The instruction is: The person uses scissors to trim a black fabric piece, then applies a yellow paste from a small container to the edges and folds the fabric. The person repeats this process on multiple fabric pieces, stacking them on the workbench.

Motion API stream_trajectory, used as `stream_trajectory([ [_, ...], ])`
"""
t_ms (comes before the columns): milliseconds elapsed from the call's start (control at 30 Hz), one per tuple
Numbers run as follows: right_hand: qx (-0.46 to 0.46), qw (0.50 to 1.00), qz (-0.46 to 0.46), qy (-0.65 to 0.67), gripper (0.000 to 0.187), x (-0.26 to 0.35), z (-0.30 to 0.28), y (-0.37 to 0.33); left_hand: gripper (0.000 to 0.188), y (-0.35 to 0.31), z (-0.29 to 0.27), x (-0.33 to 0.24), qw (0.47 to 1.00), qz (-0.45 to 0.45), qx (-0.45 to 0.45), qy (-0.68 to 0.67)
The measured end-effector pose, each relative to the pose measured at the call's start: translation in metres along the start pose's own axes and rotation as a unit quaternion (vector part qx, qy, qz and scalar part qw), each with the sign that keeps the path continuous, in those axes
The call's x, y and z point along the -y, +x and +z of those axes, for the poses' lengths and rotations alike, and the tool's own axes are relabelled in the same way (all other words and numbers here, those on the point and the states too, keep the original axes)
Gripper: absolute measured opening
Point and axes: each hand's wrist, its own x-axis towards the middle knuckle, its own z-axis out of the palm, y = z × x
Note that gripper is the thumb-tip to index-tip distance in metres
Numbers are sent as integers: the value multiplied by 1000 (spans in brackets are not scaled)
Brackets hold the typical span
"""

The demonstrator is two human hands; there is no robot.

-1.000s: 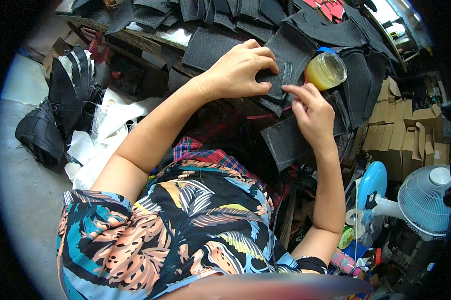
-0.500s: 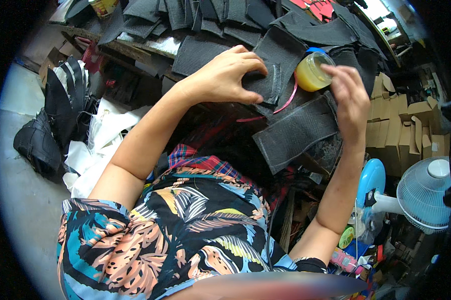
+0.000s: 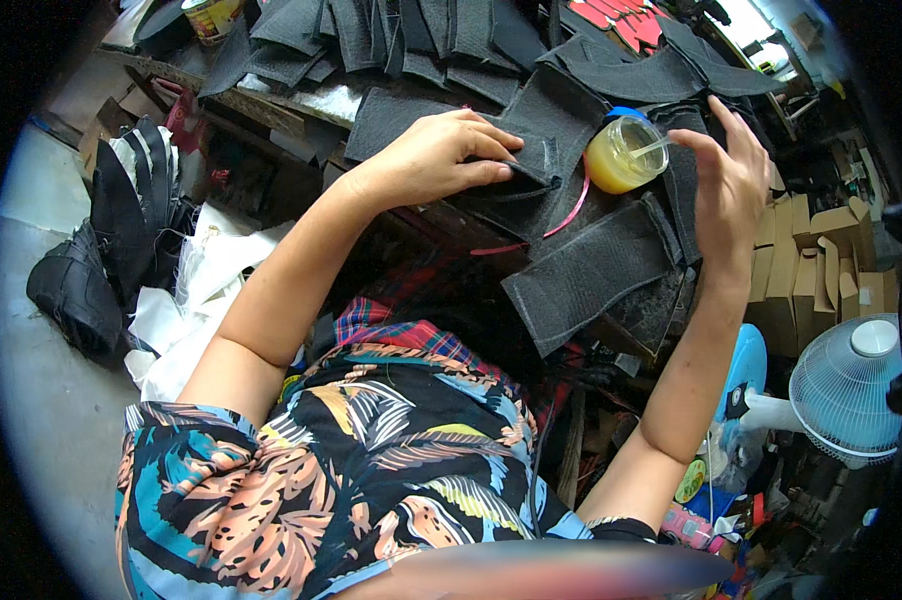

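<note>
My left hand (image 3: 436, 155) is closed on the near edge of a black textured fabric piece (image 3: 539, 160), pinching it between thumb and fingers. To its right stands a clear jar (image 3: 611, 165) of yellowish liquid, with a pale stick (image 3: 653, 148) leaning in its mouth. My right hand (image 3: 729, 185) is beside the jar with fingers apart. One fingertip is close to the stick's end; another reaches up to dark pieces (image 3: 686, 112) behind the jar. Whether it touches them I cannot tell. Another black rectangular piece (image 3: 596, 265) lies nearer to me, and a pink strip (image 3: 569, 215) runs beside the jar.
Stacked black pieces (image 3: 411, 40) cover the back of the work surface, with red cut shapes (image 3: 621, 22) behind them. A tin (image 3: 211, 18) stands at the far left. Cardboard boxes (image 3: 801, 260) and a fan (image 3: 846, 385) are on the right; white cloth (image 3: 211, 270) is at the left.
My left hand has closed from a wide spread onto the black piece. My right hand has moved right and slightly away from the jar, its fingers spreading. The stick now shows in the jar.
</note>
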Motion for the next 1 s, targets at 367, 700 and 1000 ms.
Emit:
stream_trajectory([
  [367, -16, 992, 32, 122, 65, 40, -43, -33, 35, 0, -45, -65, 961, 55, -264, 60],
  [700, 48, 709, 267, 651, 88, 96, 3, -36, 23, 27, -18, -63, 996, -8, -87, -31],
  [1000, 42, 725, 219, 652, 86, 104, 23, -35, 48, 18, -21, -53, 984, -113, 58, -127],
])
